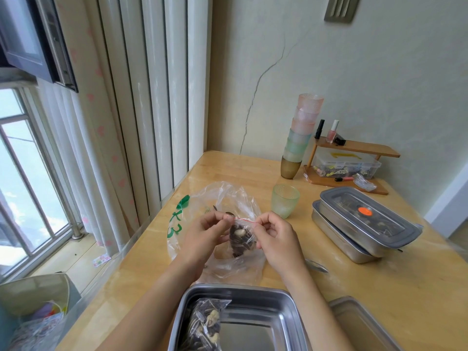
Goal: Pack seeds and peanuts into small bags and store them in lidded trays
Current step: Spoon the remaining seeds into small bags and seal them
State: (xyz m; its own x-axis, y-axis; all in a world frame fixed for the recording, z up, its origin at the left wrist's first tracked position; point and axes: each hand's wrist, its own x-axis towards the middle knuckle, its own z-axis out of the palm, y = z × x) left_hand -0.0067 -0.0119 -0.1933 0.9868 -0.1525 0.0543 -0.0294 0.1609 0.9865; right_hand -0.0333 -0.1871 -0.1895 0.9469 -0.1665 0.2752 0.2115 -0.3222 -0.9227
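A small zip bag (240,239) with a red seal strip, filled with dark seeds and a peanut, hangs between my hands. My left hand (205,234) pinches the left end of its top edge. My right hand (276,236) pinches the right end. Under them lies a large clear plastic bag (228,196) with green print, with a few seeds in it. Close to me stands an open steel tray (266,300), and a filled small bag (205,323) lies in its left part.
Two stacked steel trays (354,247) with a grey lid (367,211) sit at the right. A green cup (285,200), a stack of cups (301,133), a wooden shelf (354,148), a spoon (316,266) and another tray (362,323) stand nearby. Table edge at left.
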